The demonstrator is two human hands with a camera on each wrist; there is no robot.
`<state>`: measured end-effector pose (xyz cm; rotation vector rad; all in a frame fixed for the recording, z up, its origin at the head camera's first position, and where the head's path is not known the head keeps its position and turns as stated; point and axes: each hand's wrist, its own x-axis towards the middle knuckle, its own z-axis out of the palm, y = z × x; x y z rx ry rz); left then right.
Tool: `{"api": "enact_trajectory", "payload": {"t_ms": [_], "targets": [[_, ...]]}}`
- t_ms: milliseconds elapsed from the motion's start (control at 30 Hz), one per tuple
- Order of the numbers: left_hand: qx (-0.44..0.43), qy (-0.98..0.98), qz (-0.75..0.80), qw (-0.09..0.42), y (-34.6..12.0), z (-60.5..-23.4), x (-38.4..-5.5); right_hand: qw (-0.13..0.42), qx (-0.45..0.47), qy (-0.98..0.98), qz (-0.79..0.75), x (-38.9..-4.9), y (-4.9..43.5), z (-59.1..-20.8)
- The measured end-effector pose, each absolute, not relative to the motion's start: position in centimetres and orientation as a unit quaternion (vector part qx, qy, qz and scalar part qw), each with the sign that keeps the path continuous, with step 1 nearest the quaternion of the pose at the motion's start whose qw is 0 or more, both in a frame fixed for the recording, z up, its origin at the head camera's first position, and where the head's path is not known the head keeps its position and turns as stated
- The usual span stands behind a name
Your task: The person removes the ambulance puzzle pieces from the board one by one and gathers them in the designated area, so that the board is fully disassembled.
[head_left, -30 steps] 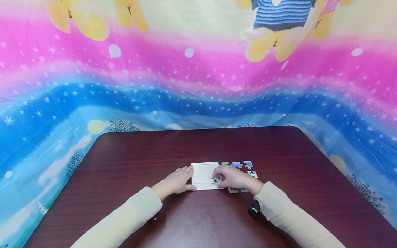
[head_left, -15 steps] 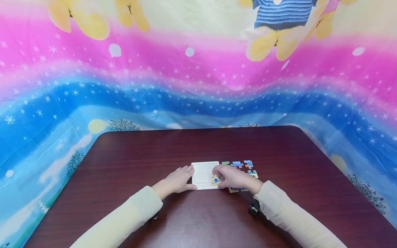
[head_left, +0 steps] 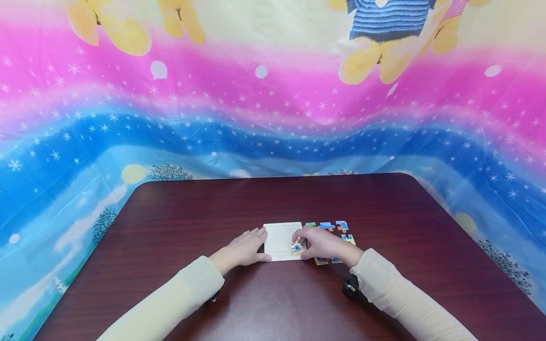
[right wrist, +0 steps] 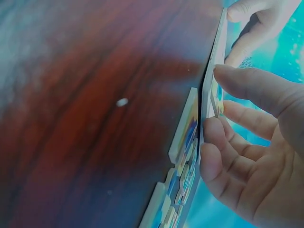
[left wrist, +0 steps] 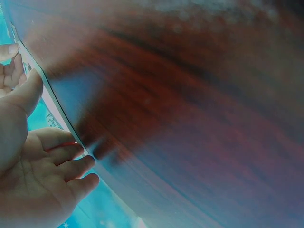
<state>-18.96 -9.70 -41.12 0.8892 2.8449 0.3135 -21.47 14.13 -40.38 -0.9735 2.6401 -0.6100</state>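
A pale puzzle tray (head_left: 279, 241) lies flat near the middle of the table. In its lower right corner sits a jigsaw puzzle piece (head_left: 296, 247) with a blue round mark on yellow. My right hand (head_left: 326, 244) reaches over the tray's right edge, thumb and index finger bent around this piece; its other fingers curl beneath the palm. At the tray's left side, my left hand (head_left: 243, 248) rests with extended fingers touching the edge and the thumb at the lower left corner. The right wrist view shows the thumb and fingertips (right wrist: 225, 73) close about the tray's corner.
Several loose puzzle pieces (head_left: 341, 226) lie right of the tray, partly hidden under the right hand and forearm. The dark red-brown wooden table (head_left: 204, 203) has rounded far corners. A patterned cloth (head_left: 273, 118) hangs behind it and along the sides.
Both hands keep nearly the same place. The right thumb and index finger shift very slightly about the puzzle piece, which stays in the tray's lower right corner.
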Motion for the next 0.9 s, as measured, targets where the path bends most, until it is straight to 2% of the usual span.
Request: {"api": "enact_trajectory", "payload": {"t_ms": [567, 900], "targets": [[0.296, 0.947, 0.099, 0.07, -9.72, -41.29, -19.08, 0.132, -0.33, 0.91, -0.212, -21.38, 14.09, -40.39], [0.296, 0.947, 0.099, 0.071, -9.7, -41.26, -19.02, 0.114, -0.335, 0.907, -0.229, -21.48, 14.21, -40.63]]}}
